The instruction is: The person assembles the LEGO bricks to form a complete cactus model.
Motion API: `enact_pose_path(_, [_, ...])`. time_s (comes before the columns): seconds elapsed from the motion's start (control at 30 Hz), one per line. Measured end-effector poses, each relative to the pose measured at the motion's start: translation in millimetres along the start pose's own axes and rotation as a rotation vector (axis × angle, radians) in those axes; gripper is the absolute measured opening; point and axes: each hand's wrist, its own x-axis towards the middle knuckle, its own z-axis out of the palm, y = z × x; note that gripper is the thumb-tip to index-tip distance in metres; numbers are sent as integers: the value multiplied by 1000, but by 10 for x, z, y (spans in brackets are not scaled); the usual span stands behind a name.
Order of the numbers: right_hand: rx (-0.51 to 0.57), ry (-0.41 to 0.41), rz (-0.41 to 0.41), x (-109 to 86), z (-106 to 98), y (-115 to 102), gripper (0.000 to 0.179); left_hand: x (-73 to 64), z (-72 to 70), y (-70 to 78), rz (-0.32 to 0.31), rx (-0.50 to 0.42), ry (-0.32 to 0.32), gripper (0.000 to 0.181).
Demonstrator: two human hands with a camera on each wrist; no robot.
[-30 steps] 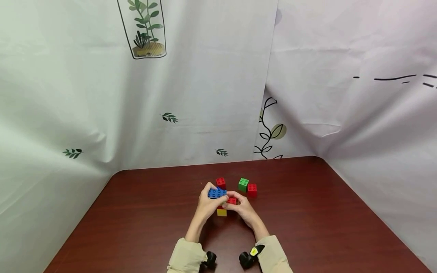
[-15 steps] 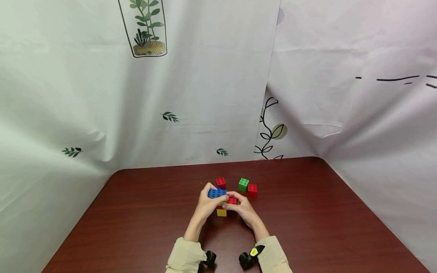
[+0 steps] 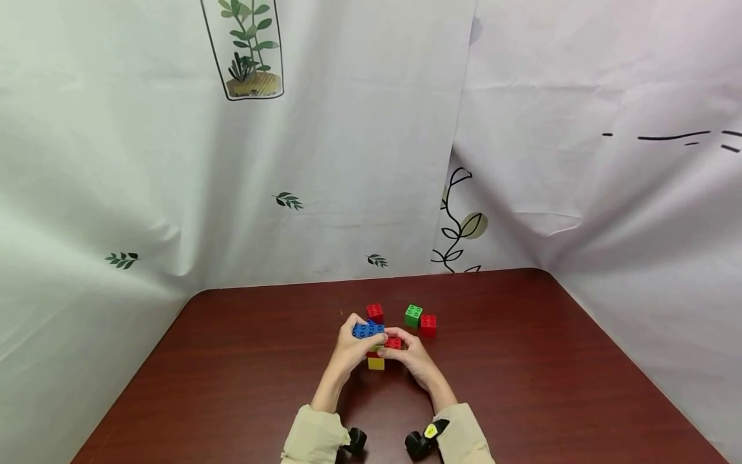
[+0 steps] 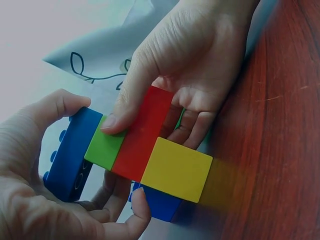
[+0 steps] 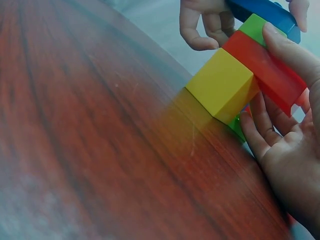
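Note:
A stack of toy building bricks stands on the table between my two hands. From the bottom it has a yellow brick [image 4: 177,170], a longer red brick [image 4: 140,142], a light green brick [image 4: 104,150] and a blue brick [image 4: 70,155] on top, touching the green one. My left hand [image 3: 346,351] grips the blue brick between thumb and fingers. My right hand [image 3: 414,354] holds the stack, its thumb across the green brick beside the red one; its other fingers are behind. Another blue brick [image 4: 162,205] shows behind the yellow one, partly hidden.
Behind the hands on the brown table [image 3: 249,386] lie a loose red brick [image 3: 375,313], a green brick [image 3: 413,315] and a second red brick [image 3: 428,325], the latter two close together. A printed white cloth [image 3: 359,161] hangs along the table's far edge.
Both hands keep their places and their hold on the bricks. Only the head view has shifted slightly.

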Motion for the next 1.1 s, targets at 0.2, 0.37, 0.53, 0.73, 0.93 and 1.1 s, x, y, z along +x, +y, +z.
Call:
enact_pose_path(0.2, [3, 5, -15, -7, -22, -19, 44, 11, 22, 17, -4, -13, -7, 41])
enact_pose_path(0.37, [12, 12, -2, -8, -11, -27, 44, 10, 23, 15, 21, 3, 2, 41])
enact_pose_path(0.53, [9, -10, 16, -42, 14, -19, 45, -30, 3, -18, 11, 17, 5, 42])
enact_pose_path(0.73, [38, -8, 10, -55, 1, -13, 49, -36, -53, -38, 9, 8, -55, 44])
enact_pose_path(0.93, [69, -7, 9, -44, -11, -5, 53, -32, -108, -28, 29, 2, -118, 44])
enact_pose_path(1.1, [86, -21, -20, -37, -18, 5, 53, -38, -125, -11, 51, 4, -118, 44])
